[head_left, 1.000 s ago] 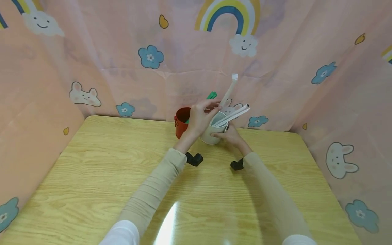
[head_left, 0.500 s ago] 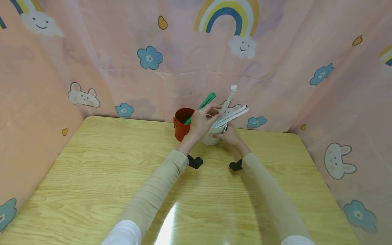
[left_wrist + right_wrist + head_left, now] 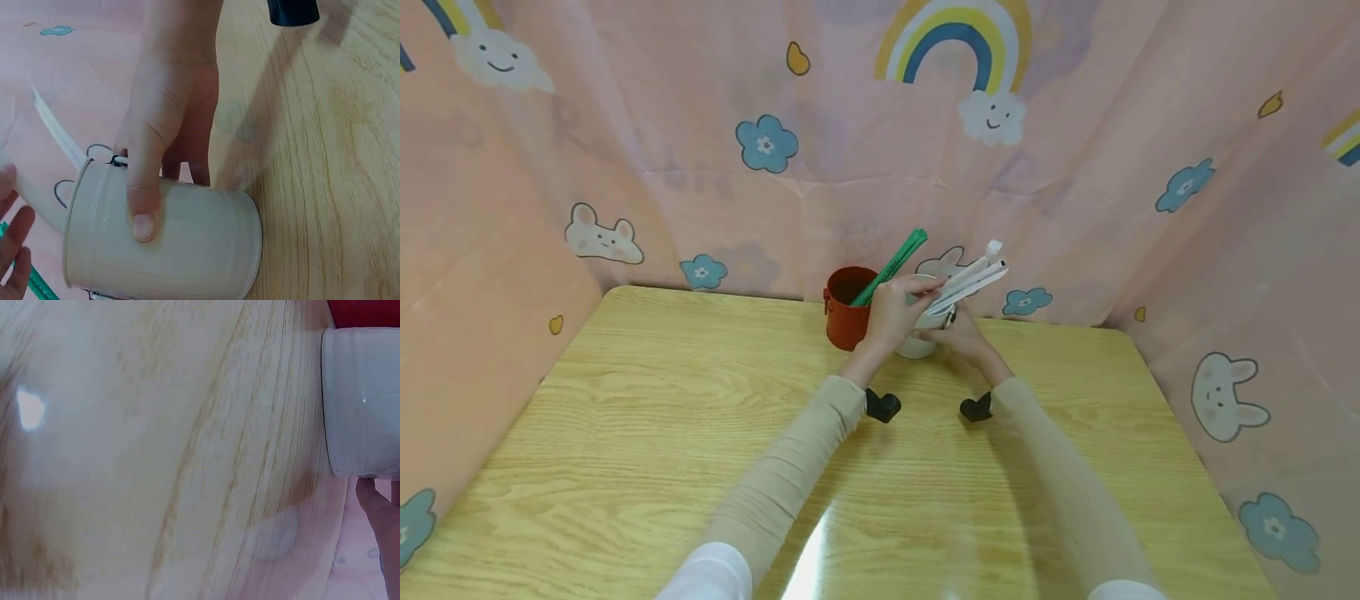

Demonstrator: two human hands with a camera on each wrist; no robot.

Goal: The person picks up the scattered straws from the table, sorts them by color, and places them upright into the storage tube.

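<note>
A small white metal bucket [image 3: 916,347] stands near the table's back edge, with several slim white sticks [image 3: 972,288] leaning out to the right. My right hand [image 3: 964,333] grips its right side; in the left wrist view the thumb [image 3: 145,212] lies flat along the wall. Over the rim, my left hand [image 3: 893,312] pinches a long pale stick with a squared tip [image 3: 993,248], its lower part inside the bucket. The left wrist view catches only the fingertips [image 3: 19,234] of that hand beside the stick. Seen from the right wrist, the bucket's base [image 3: 359,412] rests on the table.
Just left stands a red bucket [image 3: 846,327] with green pens [image 3: 897,265] leaning out of it. A pink printed curtain [image 3: 850,200] hangs right behind the wood-grain table [image 3: 662,375]. Black wrist mounts [image 3: 883,407] jut out under both sleeves.
My left hand has come down slightly, lowering the squared-tip stick and tilting it right beside the other white sticks. More of the green pens shows. The right hand keeps its grip on the bucket.
</note>
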